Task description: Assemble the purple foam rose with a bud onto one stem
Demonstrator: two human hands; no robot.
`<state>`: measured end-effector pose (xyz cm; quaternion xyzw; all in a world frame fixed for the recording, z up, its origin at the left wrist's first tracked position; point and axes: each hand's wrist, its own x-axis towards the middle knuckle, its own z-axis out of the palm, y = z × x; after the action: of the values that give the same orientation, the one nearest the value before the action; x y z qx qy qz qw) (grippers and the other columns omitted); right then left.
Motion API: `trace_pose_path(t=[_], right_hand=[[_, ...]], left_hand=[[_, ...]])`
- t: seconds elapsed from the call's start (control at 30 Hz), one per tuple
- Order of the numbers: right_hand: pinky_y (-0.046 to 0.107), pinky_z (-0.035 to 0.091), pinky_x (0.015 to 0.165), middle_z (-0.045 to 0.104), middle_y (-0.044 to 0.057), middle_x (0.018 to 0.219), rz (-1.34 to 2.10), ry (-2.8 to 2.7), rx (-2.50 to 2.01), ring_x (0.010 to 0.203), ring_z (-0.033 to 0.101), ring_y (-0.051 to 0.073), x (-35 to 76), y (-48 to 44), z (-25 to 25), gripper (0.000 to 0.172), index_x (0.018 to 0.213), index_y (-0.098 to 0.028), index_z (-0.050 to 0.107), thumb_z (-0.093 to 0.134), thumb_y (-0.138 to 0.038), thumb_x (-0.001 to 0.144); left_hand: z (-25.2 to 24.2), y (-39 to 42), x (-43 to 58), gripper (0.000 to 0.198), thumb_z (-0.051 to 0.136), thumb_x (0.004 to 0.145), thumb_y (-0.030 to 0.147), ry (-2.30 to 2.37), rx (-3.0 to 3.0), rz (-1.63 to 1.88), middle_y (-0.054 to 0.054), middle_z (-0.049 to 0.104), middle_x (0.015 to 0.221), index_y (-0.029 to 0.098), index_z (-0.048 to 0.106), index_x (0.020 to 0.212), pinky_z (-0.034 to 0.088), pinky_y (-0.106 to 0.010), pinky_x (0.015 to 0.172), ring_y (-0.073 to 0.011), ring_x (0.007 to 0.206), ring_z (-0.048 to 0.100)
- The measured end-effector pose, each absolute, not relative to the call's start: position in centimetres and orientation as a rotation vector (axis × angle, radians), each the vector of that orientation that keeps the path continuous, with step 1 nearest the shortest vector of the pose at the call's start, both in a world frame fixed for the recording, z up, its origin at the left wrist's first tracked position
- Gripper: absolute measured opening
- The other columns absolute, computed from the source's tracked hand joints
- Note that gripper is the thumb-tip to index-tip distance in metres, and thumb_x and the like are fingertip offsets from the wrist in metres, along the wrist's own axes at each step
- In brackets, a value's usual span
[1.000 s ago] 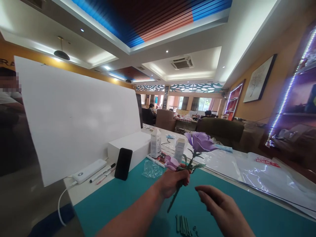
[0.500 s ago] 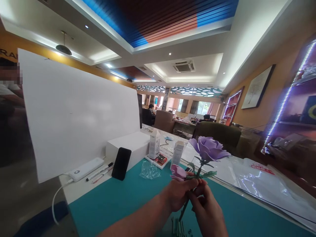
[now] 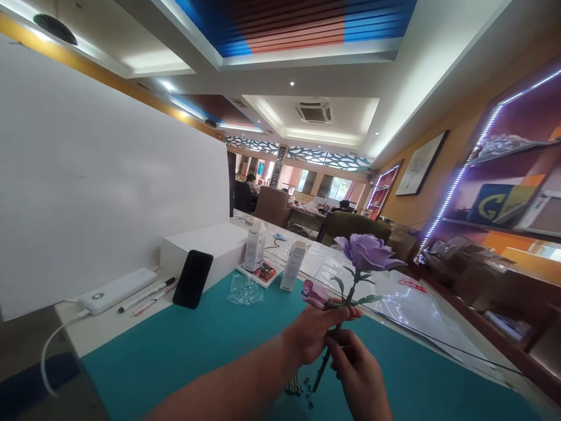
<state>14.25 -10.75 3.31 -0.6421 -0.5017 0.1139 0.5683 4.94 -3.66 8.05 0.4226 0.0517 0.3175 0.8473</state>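
Note:
A purple artificial flower [image 3: 368,252] stands nearly upright on a dark green stem [image 3: 323,369] with leaves, above the teal mat. My left hand [image 3: 311,332] is closed around the stem just below the leaves. Beside its thumb, a smaller pink bud [image 3: 314,293] juts out to the left. Lower down, my right hand [image 3: 358,365] has its fingers curled against the stem; the fingertips are partly hidden. Beneath the hands, small dark green pieces [image 3: 308,393] and short sticks [image 3: 293,386] lie on the mat, the sticks partly covered by my left forearm.
On the left are a white power bank [image 3: 116,289] with a cable, pens [image 3: 146,295] and a leaning black phone [image 3: 193,279]. Behind are a white box [image 3: 204,248], two small cartons [image 3: 293,266] and crumpled clear plastic [image 3: 245,290]. A tall white board [image 3: 109,169] borders the left.
The camera view has turned to the right. My right hand has shifted down the stem, away from my left hand, which keeps its hold below the leaves.

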Motion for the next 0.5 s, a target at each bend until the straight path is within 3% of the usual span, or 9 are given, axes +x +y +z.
trace_pose_path(t=[0.2,0.37,0.5], right_hand=[[0.027,0.046,0.049,0.062,0.005,0.069,0.29,-1.127,-1.518,0.054,0.054,0.019,15.6,-11.5,0.5,0.055,0.088,-0.018,0.067,0.057,-0.07,0.074],[0.025,0.043,0.046,0.056,0.002,0.061,0.216,-1.102,-1.456,0.051,0.051,0.018,16.1,-11.7,-0.9,0.048,0.091,-0.018,0.067,0.055,-0.064,0.081],[0.024,0.038,0.045,0.051,-0.001,0.057,0.149,-1.102,-1.415,0.049,0.047,0.016,15.1,-12.1,-0.5,0.042,0.089,-0.019,0.064,0.051,-0.059,0.086]], left_hand=[[7.5,-4.0,5.6,0.036,0.085,0.058,0.037,0.122,0.965,0.63,-0.008,0.068,0.096,0.014,0.069,0.081,0.04,-0.033,0.084,-0.0255,0.106,0.055],[7.6,-4.5,5.3,0.06,0.086,0.058,0.034,0.091,1.045,0.619,-0.008,0.07,0.098,0.018,0.06,0.109,0.04,-0.031,0.077,-0.0232,0.101,0.059],[7.9,-4.9,5.1,0.057,0.087,0.056,0.037,0.057,1.082,0.651,-0.009,0.071,0.093,0.017,0.061,0.102,0.04,-0.029,0.076,-0.0219,0.097,0.061]])
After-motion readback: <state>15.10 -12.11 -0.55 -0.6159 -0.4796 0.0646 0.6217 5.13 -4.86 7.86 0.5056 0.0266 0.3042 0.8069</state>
